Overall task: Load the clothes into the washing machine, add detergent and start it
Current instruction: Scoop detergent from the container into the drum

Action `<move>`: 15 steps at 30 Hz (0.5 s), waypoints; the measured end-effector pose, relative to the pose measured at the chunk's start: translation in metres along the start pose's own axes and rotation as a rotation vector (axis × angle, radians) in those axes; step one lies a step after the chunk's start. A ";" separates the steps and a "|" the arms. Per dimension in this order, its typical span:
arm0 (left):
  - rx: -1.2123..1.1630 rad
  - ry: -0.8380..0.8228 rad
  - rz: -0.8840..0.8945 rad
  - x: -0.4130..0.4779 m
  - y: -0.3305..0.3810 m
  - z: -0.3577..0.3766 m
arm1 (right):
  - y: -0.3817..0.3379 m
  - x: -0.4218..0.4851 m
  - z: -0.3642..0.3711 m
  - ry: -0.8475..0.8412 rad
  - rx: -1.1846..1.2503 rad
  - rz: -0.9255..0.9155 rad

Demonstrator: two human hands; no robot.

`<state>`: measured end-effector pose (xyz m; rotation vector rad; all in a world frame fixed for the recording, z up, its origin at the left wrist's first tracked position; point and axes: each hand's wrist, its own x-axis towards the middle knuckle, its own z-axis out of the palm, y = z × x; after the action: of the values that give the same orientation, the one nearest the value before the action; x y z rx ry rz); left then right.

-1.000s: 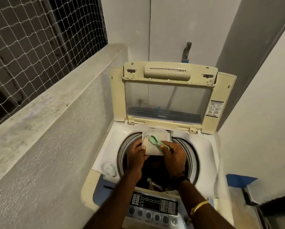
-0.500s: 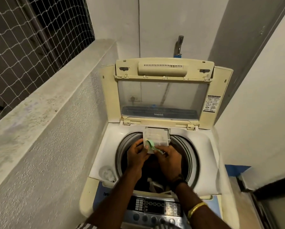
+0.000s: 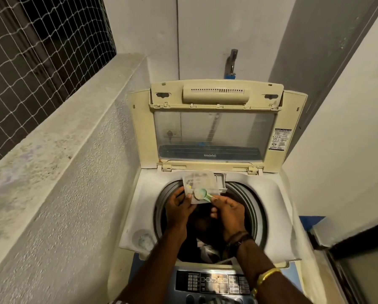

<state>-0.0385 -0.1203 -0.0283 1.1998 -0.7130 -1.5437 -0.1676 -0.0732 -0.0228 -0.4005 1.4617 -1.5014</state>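
A top-loading washing machine (image 3: 137, 194) stands with its lid (image 3: 214, 128) raised. Dark clothes (image 3: 205, 244) lie in the drum. A clear detergent drawer (image 3: 202, 179) sticks out over the drum's back rim. My left hand (image 3: 179, 207) holds the drawer's front left corner with its fingers. My right hand (image 3: 229, 210) pinches the handle of a small green scoop (image 3: 202, 193), whose bowl sits over the drawer's front part. The control panel (image 3: 214, 281) lies below my forearms.
A rough concrete parapet (image 3: 52, 172) with netting (image 3: 41, 51) above runs along the left. A tap (image 3: 232, 62) is on the back wall. White walls close in on the right, with a blue patch (image 3: 311, 222) on the floor beside the machine.
The drawer has slid further out over the drum. The green scoop has shifted from the drawer's middle toward its front edge, both hands staying with it.
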 end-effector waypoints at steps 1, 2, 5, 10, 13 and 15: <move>-0.003 0.003 0.005 0.003 0.002 -0.002 | -0.002 0.002 0.001 0.003 0.028 0.016; -0.004 0.002 0.013 0.004 0.003 -0.004 | -0.004 0.005 0.001 0.002 0.056 0.029; -0.005 0.015 0.056 0.007 0.009 -0.008 | -0.011 0.014 0.000 0.002 0.137 0.034; -0.052 0.124 0.103 0.010 0.015 -0.014 | -0.027 0.038 -0.010 0.049 0.153 -0.038; -0.050 0.152 0.106 0.012 0.016 -0.016 | -0.026 0.052 -0.013 0.101 0.064 -0.076; -0.061 0.143 0.103 0.012 0.017 -0.016 | -0.022 0.059 -0.013 0.118 -0.038 -0.088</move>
<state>-0.0178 -0.1352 -0.0223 1.1963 -0.6195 -1.3711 -0.2151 -0.1166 -0.0280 -0.4097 1.5845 -1.5913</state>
